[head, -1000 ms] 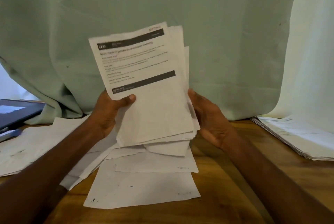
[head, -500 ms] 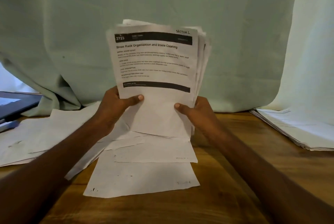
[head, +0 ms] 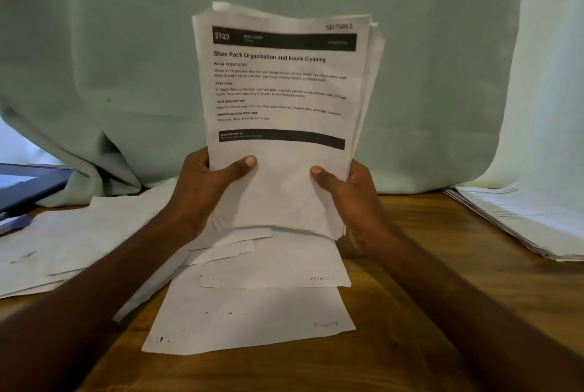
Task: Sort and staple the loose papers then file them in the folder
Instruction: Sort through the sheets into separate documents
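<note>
A stack of printed papers (head: pixel 281 100) stands upright in front of me, its lower edge resting on loose sheets on the table. The top page is headed "Shoe Rack Organization and Insole Cleaning" and marked "SECTION 1". My left hand (head: pixel 208 189) grips the stack's lower left edge, thumb across the front. My right hand (head: pixel 350 198) grips the lower right edge, thumb on the front too. Loose face-down sheets (head: pixel 252 312) lie below the stack. More loose sheets (head: pixel 69 243) are spread out to the left.
A wooden table (head: pixel 426 296) holds everything. A thick pile of papers (head: pixel 531 221) lies at the right edge. A dark folder (head: pixel 28 186) and a small blue object (head: pixel 12 224) sit at the far left. A pale green cloth (head: pixel 126 59) hangs behind.
The stack has turned from tilted to upright and squared up. My right hand moved from the stack's side to gripping its lower right edge with the thumb in front.
</note>
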Motion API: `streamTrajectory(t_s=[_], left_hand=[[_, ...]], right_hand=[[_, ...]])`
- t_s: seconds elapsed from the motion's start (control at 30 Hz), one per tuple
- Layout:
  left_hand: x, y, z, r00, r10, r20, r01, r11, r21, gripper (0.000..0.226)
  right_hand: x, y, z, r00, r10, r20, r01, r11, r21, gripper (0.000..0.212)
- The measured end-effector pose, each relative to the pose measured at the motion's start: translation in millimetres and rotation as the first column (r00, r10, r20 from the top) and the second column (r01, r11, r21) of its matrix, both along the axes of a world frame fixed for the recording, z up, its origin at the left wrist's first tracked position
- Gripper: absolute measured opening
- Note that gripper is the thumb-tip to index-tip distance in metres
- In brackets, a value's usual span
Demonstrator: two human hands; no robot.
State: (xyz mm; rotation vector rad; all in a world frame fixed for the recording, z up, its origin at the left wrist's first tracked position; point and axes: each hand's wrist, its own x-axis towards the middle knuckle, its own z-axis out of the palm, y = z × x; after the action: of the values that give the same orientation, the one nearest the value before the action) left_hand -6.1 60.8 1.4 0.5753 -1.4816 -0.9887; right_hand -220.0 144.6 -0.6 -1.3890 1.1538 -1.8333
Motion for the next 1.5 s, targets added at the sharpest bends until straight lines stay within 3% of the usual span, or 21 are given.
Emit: streamTrajectory(t_s=[0.27, 0.53, 0.7, 0.83, 1.03, 1.5], left_hand=[[-4, -5, -19, 0.997, -0.003, 0.081, -0.004, 0.996, 0.091, 0.055], [-4, -7, -18, 0.992, 0.023, 0.120, -0.034, 0.995, 0.092, 0.042], [-8, -9, -23, 0.988, 0.064, 0.141, -0.077, 0.993, 0.092, 0.051], [-7, -10, -25, 0.982, 0.052, 0.180, -0.071, 0.993, 0.097, 0.068], [-10, -10, -27, 0.987, 0.100, 0.127, -0.112, 0.990, 0.087, 0.063], [-17, -6, -28, 0.982, 0.093, 0.166, -0.103, 0.994, 0.049, 0.044]], right_hand=[[0, -5, -10, 0.989, 0.013, -0.145, 0.013, 0.983, 0.182, 0.024], [-3, -7, -9, 0.990, 0.023, -0.140, 0.006, 0.978, 0.208, 0.015], [-4, -8, -6, 0.981, 0.041, -0.192, 0.015, 0.960, 0.281, 0.043], [-5, -7, -8, 0.981, 0.019, -0.195, 0.036, 0.960, 0.277, 0.045], [0, -7, -11, 0.977, -0.047, -0.207, 0.089, 0.976, 0.199, 0.032], [-3, -3, -11, 0.977, -0.079, -0.199, 0.125, 0.964, 0.234, 0.037]])
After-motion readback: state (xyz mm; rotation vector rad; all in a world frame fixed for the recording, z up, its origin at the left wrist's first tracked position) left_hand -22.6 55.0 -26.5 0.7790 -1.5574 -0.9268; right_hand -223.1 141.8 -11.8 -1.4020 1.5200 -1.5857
